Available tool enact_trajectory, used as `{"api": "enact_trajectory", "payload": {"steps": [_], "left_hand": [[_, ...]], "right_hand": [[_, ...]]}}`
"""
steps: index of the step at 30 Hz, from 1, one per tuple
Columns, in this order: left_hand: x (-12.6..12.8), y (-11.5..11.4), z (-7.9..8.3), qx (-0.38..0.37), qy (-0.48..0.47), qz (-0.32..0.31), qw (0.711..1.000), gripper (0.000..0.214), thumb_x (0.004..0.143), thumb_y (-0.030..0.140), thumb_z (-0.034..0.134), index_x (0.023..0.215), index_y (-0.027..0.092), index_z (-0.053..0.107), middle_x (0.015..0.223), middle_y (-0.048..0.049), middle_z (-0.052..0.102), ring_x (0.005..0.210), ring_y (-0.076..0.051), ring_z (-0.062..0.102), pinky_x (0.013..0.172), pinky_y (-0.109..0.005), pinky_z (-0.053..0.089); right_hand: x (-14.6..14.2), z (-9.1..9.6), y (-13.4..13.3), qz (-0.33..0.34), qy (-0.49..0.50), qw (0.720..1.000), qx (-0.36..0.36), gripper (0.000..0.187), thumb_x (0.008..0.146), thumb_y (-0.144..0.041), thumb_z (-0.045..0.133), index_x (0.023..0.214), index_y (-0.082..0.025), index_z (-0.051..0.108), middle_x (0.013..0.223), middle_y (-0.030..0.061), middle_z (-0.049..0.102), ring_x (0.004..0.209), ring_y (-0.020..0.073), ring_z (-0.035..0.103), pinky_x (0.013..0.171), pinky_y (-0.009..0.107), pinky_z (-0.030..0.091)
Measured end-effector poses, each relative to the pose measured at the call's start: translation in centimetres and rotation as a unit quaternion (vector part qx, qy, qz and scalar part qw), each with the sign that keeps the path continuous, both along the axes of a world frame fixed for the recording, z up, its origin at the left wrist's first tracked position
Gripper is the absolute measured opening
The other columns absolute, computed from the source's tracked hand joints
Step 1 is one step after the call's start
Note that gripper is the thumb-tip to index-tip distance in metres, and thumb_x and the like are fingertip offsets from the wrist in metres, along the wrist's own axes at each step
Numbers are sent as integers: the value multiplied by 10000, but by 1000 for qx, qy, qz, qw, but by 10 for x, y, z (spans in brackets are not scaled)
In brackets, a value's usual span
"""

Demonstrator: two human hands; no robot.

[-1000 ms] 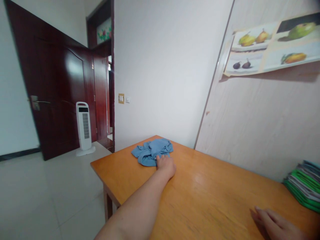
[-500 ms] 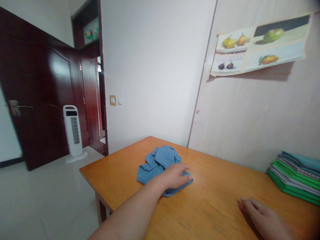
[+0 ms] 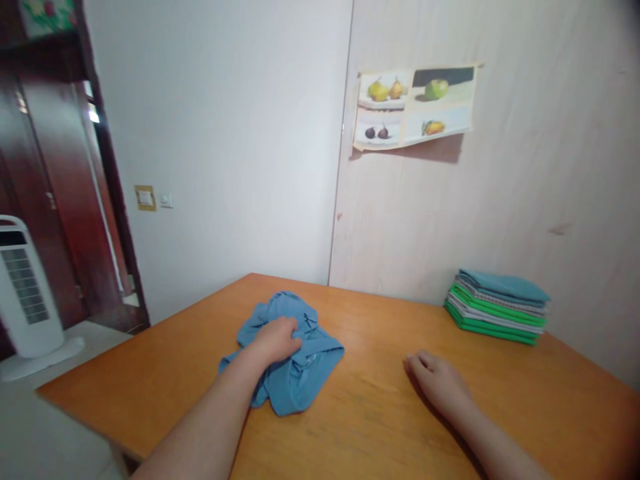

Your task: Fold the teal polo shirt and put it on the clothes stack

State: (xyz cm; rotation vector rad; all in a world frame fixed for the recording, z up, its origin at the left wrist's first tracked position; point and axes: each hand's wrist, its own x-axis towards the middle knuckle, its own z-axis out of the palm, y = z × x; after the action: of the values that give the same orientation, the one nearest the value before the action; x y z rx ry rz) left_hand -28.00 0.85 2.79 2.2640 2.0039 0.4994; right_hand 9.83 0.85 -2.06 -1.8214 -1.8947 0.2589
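Observation:
A crumpled blue garment point(image 3: 305, 373) with a small dark drawstring bow lies in a loose heap on the wooden table point(image 3: 370, 427), left of the middle. My left hand point(image 3: 278, 339) is on top of it, its fingers curled into the fabric; the fingertips are partly hidden. To the right, my right hand point(image 3: 436, 379) rests on the tabletop, closed in a loose fist with nothing visible in it. It is apart from the garment.
A neat stack of folded cloths point(image 3: 497, 310), green, grey, checked and blue, stands at the table's back right. Behind are a pale wall point(image 3: 225, 133) and a fruit picture point(image 3: 415, 107). A white tower fan point(image 3: 30, 293) stands on the floor at left.
My view has turned right. My left hand has closed on the garment, whose front part now spreads differently. My right hand has come further into view.

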Motion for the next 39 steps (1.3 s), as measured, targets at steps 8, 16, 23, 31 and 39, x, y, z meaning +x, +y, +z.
{"api": "enact_trajectory", "payload": {"steps": [8, 16, 23, 31, 39], "left_hand": [[37, -6, -9, -65, -342, -60, 936, 174, 804, 342, 583, 748, 194, 512, 596, 63, 447, 534, -106, 409, 488, -215, 260], [60, -7, 2, -115, -679, -73, 722, 304, 733, 379, 749, 779, 171, 531, 632, 46, 528, 493, -81, 481, 477, -198, 409], [48, 0, 14, -25, -794, -9, 607, 75, 844, 74, 562, 872, 137, 593, 846, -64, 683, 695, -122, 676, 669, -241, 571], [32, 6, 19, 184, -739, 102, 640, 108, 907, 246, 575, 988, 190, 531, 943, -48, 645, 862, -154, 679, 798, -294, 549], [53, -8, 3, 174, -450, -63, 874, 244, 892, 353, 577, 1085, 202, 591, 961, -41, 672, 899, -181, 632, 833, -285, 480]], "right_hand": [[-15, 11, -17, 54, 34, 997, 47, 430, 935, -500, 382, 617, -221, 459, 607, 7, 566, 628, 169, 550, 579, 276, 319], [-70, 36, -81, 305, 154, 940, -4, 449, 958, -562, 421, 791, -200, 627, 755, 9, 629, 713, 159, 565, 637, 259, 389], [-81, 38, -97, 336, 78, 938, -20, 396, 789, -577, 684, 990, -236, 699, 845, 10, 666, 743, 170, 581, 660, 261, 386], [-93, 37, -109, 393, 46, 918, -6, 143, 785, -338, 678, 745, -210, 628, 748, -15, 603, 711, 143, 538, 626, 238, 351], [-67, 26, -78, 267, 225, 937, 6, 133, 819, -179, 416, 799, -221, 541, 709, -19, 564, 678, 147, 540, 611, 242, 404]]}}
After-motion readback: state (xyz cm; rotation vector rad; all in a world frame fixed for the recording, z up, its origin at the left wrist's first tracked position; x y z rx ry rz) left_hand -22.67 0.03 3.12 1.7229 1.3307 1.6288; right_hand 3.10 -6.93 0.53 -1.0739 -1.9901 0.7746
